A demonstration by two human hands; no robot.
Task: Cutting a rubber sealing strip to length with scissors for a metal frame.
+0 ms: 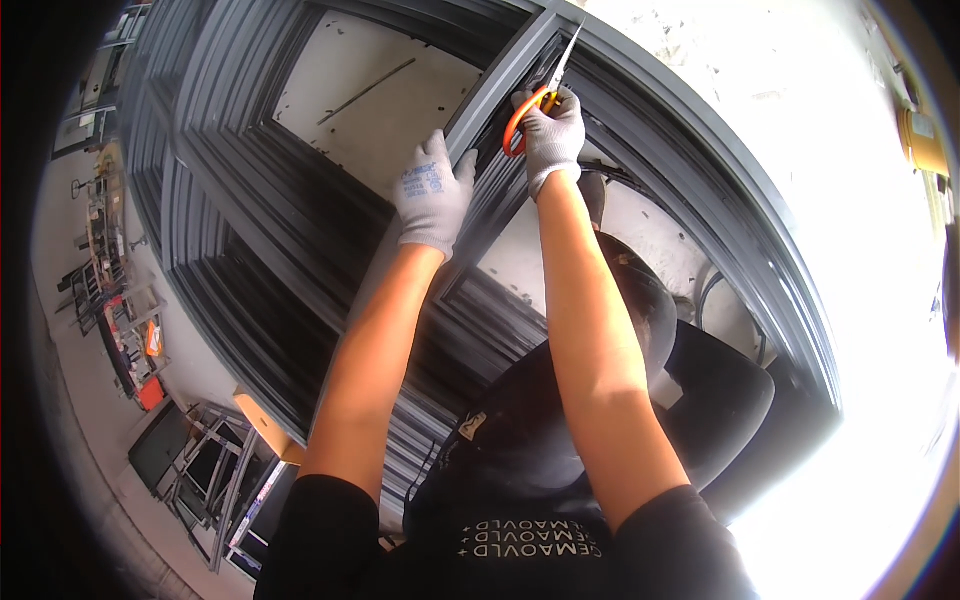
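My right hand (556, 137), in a pale grey knitted glove, is closed around a pair of scissors (562, 66) with orange handle loops. The metal blades point away from me over the upper corner of a stack of dark grey metal frames (740, 165). My left hand (431, 196), gloved the same way with blue print on its back, lies against a crossbar (510, 70) of the top frame. Its thumb and forefinger are apart, and nothing shows between them; the undersides of its other fingers are hidden.
A dark rounded seat (735, 400) stands close to my right side inside the frame opening. Left of the stack lie tools and clutter (120, 320), smaller dark frames (210, 480) and a cardboard piece (268, 428). A yellow container (922, 140) stands far right.
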